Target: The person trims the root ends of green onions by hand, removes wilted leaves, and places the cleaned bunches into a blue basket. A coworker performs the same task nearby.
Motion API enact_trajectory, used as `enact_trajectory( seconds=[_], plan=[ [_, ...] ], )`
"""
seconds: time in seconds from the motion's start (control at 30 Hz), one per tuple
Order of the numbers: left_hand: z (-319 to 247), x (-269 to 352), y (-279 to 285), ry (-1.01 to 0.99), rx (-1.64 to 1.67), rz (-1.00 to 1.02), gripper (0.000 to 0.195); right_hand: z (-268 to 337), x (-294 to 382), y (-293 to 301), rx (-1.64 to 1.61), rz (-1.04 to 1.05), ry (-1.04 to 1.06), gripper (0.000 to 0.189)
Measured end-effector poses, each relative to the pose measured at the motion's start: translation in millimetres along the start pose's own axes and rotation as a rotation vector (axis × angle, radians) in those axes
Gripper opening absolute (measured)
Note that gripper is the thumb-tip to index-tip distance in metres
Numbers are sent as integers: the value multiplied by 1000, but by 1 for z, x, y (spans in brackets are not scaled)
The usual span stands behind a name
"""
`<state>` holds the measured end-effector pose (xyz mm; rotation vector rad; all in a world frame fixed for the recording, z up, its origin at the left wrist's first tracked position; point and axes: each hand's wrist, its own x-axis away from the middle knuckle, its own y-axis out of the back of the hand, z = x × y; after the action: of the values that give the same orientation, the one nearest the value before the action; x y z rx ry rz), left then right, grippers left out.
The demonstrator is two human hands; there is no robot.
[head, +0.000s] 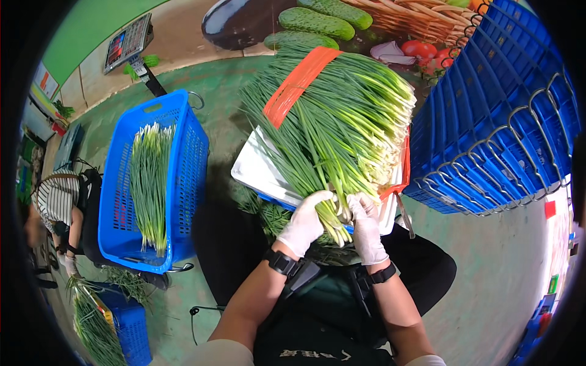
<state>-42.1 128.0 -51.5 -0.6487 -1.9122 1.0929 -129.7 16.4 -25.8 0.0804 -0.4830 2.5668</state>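
A large heap of green onions [320, 105], with a wide orange-red plastic band [300, 87] across its leaves, lies before me on a white board or foam lid [261, 160]. My left hand [306, 224], in a white glove, grips a small bunch of green onions [330, 217] near the root ends, which point towards me. Beside it, my right hand [367, 226], gloved too, has its fingertips pinched around stalks at the heap's near edge. Its fingers partly hide what they pinch. Loose green leaves [270, 215] lie below the board, between my knees.
To the left stands a blue perforated crate [187, 183] holding a bunch of green onions [151, 187]. A tall stack of blue crates with wire handles [494, 123] rises at right. A scale [128, 43] stands behind. Another person [59, 196] works at far left near a blue basket [130, 329].
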Motion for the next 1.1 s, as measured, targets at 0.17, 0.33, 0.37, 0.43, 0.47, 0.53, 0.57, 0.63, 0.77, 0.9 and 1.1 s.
enact_trajectory(
  seconds=[0.17,0.33,0.37,0.43,0.47,0.53,0.57,0.63,0.77,0.9,1.1],
  plan=[
    [4,5,1,60,12,132,26,5,13,-2,386,104,147,23],
    [2,17,-10,37,139,234,35,24,43,1,648,78,345,35],
    [-3,21,-12,64,169,226,41,26,52,4,632,93,294,36],
    [-15,26,-16,-33,-9,219,52,25,71,14,625,109,228,38],
    [-21,30,-18,-71,-54,243,62,23,78,21,617,149,215,38],
    [-29,39,-21,-114,-80,225,65,17,87,39,646,193,96,37],
    [-31,44,-23,-125,-53,228,65,16,88,49,731,216,18,36],
    [-31,55,-23,-111,-69,205,62,13,86,67,1348,205,-47,30],
    [-15,78,-12,-72,-176,66,49,19,82,71,1871,209,-130,30],
    [11,77,4,71,36,11,43,34,59,30,1601,-26,271,23],
    [37,65,26,7,87,-129,31,31,6,-40,1174,-32,342,27]
  ],
)
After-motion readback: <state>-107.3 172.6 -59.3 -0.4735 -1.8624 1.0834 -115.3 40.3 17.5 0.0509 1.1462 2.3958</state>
